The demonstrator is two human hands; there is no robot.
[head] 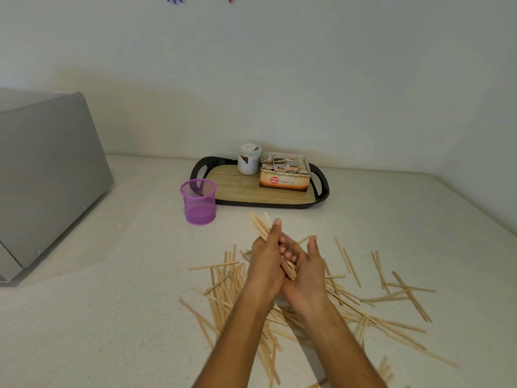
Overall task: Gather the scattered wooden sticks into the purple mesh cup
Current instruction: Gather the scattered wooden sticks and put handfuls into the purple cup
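Above the middle of the table (pixel 84 303), head view: left hand (pixel 264 264) and right hand (pixel 306 271) press together around a bundle of sticks (pixel 261 226). The left grip is wrapped around the bundle, thumb on top; the right grip cups it from the side with the fingers half curled. Bundle tips fan out toward the far edge. The purple mesh cup (pixel 199 203) stands upright and apparently empty, left of the hands and in front of the black tray (pixel 321 191). Many loose sticks (pixel 402 292) remain toward the near edge

Procedure, as judged:
1. Tap the bundle ends level before moving
2. Keep both palms pressed so no stick slips
3. Tilt the bundle vertical over the cup mouth
4. Lower it, then release
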